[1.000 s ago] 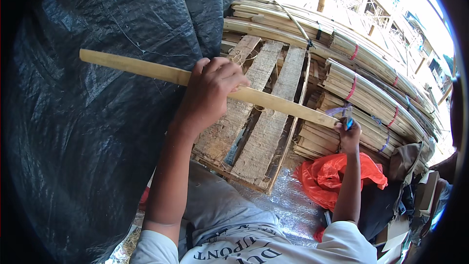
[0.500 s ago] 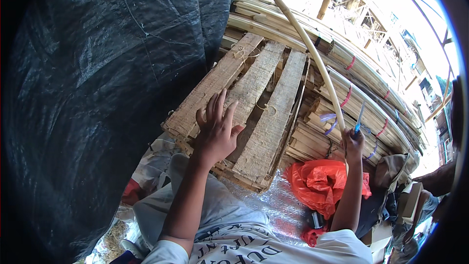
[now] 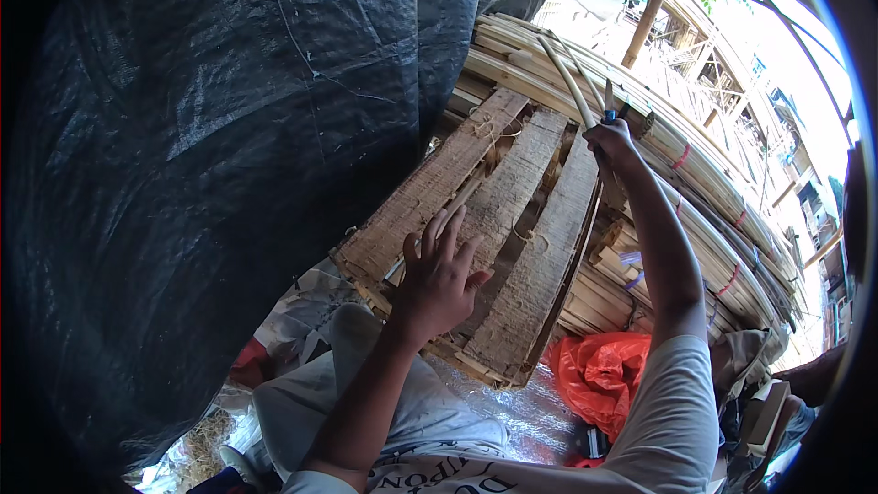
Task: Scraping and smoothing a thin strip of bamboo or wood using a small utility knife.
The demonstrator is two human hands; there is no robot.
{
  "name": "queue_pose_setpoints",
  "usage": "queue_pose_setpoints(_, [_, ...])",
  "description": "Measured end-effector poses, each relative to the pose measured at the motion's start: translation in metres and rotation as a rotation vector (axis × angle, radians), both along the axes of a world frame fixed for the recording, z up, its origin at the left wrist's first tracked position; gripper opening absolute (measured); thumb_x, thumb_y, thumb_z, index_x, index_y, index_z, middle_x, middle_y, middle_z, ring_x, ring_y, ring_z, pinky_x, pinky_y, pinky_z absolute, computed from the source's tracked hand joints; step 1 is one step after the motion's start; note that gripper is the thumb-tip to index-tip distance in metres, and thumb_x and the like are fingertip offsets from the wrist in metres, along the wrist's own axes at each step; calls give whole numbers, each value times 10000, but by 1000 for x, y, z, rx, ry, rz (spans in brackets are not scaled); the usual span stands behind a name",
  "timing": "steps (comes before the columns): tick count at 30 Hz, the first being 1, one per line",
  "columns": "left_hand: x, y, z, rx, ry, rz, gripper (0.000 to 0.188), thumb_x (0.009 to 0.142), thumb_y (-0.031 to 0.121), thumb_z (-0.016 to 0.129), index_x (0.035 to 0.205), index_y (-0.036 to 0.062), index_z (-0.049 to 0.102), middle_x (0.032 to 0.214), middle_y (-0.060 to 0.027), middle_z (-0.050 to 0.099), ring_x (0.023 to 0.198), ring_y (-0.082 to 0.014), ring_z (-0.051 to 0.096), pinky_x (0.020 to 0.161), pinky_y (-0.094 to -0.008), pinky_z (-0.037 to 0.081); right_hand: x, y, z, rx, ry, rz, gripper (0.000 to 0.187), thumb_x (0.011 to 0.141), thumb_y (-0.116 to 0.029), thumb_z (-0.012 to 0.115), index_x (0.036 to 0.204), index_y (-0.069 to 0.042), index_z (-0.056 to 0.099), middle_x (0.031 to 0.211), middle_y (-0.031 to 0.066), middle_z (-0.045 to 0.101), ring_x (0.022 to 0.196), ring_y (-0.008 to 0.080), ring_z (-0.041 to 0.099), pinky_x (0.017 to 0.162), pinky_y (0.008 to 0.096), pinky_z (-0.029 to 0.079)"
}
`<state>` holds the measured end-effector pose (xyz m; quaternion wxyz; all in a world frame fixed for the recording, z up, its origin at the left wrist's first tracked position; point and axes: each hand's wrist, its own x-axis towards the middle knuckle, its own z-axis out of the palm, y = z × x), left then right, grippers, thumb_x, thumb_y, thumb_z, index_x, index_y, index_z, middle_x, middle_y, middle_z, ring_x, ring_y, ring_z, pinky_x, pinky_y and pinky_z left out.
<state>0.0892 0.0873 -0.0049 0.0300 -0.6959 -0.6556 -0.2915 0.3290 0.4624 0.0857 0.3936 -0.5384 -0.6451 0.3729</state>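
Note:
My left hand (image 3: 441, 276) is spread over the near end of a low crate of rough wooden slats (image 3: 498, 187); I cannot tell whether its fingertips touch the wood. Reaching out past the crate's far right corner, my right hand (image 3: 611, 139) is closed. A knife (image 3: 609, 102) with a blue handle sticks up from that fist, blade pointing away from me. The same hand also grips a long pale bamboo strip (image 3: 569, 80), which runs away from the fist toward the far side. Thin fibre curls lie on the slats.
Stacked bundles of wooden strips (image 3: 722, 252) tied with coloured bands fill the right and far side. A black tarp (image 3: 302, 128) hangs along the left. A red plastic bag (image 3: 599, 380) lies right of the crate. An upright pole (image 3: 654, 5) stands far right.
My right hand has swung forward and left from near the red bag to the crate's far corner, carrying the knife and bamboo strip. My left hand remains spread over the slats.

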Motion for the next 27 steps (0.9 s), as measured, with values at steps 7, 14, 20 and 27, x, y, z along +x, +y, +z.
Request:
queue_pose_setpoints(7, [-1,2,2,-64,-20,-6,506,980,364,664,1413,112,596,1675,-163,292,1546,-355,241,1187,-563,232,-34,102,-29,185,-501,-136,376,690,-80,843,1001,53,681,923,180,734,855,298,755,718,405,613])
queue_pose_setpoints(14, [0,9,13,-102,-48,-41,523,965,357,689,1414,106,589,1686,-158,268,1542,-369,237,1205,-555,228,-13,111,-43,359,-1018,-105,510,698,-357,888,1026,-2,724,1050,215,732,1027,382,712,887,486,569])
queue_pose_setpoints(20, [-4,10,11,-117,7,-40,541,1024,443,583,1419,73,578,1662,-189,298,1545,-382,250,1196,-605,239,-35,-16,-20,301,-1040,-12,333,784,-93,712,1082,56,717,1167,300,696,1132,418,687,950,475,575])
queue_pose_setpoints(27, [-5,7,6,-99,13,-46,544,1035,470,559,1404,72,590,1663,-193,295,1547,-385,247,1201,-597,238,-22,-50,-18,50,-675,6,366,721,45,703,1060,124,592,999,255,656,782,372,737,622,413,639])
